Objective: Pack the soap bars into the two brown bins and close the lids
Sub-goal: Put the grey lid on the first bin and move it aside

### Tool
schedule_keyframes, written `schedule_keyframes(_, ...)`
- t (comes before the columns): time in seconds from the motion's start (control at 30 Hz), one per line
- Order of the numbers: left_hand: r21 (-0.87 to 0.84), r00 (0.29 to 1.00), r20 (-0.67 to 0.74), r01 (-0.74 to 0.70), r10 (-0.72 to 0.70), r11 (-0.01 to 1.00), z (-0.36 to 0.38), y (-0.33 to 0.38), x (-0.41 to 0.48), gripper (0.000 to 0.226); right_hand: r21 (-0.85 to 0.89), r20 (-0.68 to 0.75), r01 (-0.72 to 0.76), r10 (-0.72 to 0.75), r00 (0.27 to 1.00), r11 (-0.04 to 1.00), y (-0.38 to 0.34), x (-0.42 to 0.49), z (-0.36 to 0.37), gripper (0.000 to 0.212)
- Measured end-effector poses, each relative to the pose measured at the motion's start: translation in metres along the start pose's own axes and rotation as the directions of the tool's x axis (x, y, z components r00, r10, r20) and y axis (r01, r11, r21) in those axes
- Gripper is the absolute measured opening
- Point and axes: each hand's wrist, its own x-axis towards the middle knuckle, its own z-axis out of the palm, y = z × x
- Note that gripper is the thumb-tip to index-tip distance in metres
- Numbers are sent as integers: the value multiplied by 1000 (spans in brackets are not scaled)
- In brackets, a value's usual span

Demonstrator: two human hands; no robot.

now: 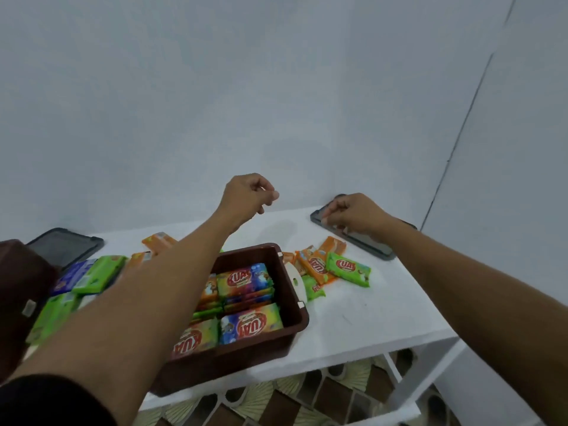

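An open brown bin point(247, 249) stands mid-table, holding several wrapped soap bars point(250, 325) in stacks. More soap bars point(349, 269) in green and orange wrappers lie loose to its right, and others point(98, 273) lie on its left. A second brown bin point(18, 281) shows partly at the left edge. My left hand point(246, 198) hovers above the table behind the bin, fingers curled, holding nothing. My right hand point(353, 213) grips the far end of a dark lid point(368, 245) lying at the back right.
Another dark lid point(61, 245) lies at the back left, beside the second bin. The white table point(368, 318) ends close to the right and front, with a patterned floor point(276, 401) below. A pale wall rises right behind the table.
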Motion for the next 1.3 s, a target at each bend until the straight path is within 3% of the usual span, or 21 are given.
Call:
schedule_keyframes(0.3, 85, 998, 52, 41, -45, 996, 113, 20, 86, 20, -45, -98, -153, 149, 984, 987, 87, 49, -98, 18)
schedule_keyframes(0.47, 119, 995, 80, 55, -65, 991, 168, 19, 116, 14, -120, -103, -274, 263, 959, 954, 127, 64, -132, 10)
schedule_keyframes(0.6, 222, 982, 172, 33, -72, 975, 199, 8, 133, 15, -117, -108, -384, 372, 922, 916, 153, 69, -146, 17)
schedule_keyframes(0.7, 293, 968, 229, 29, -100, 956, 213, -9, 146, 19, -216, -68, -451, 447, 892, 866, 166, 74, -150, 12)
schedule_keyframes(0.83, 434, 944, 283, 31, -169, 900, 227, -36, 163, 12, -202, 6, -558, 571, 821, 805, 183, 75, -149, 35)
schedule_keyframes(0.97, 602, 898, 321, 52, -301, 797, 241, -57, 171, 44, -156, 82, -613, 628, 774, 775, 203, 74, -143, 39)
schedule_keyframes(1.1, 660, 816, 396, 67, -422, 749, 253, -75, 167, 68, -160, 100, -596, 613, 783, 787, 223, 76, -129, 25)
schedule_keyframes(1.2, 720, 821, 377, 31, -428, 694, 256, -76, 169, 63, -69, 28, -602, 605, 796, 796, 232, 79, -125, 22)
schedule_keyframes(1.3, 717, 845, 304, 100, -440, 689, 254, -73, 172, 61, -3, -47, -611, 610, 791, 792, 238, 84, -127, 9)
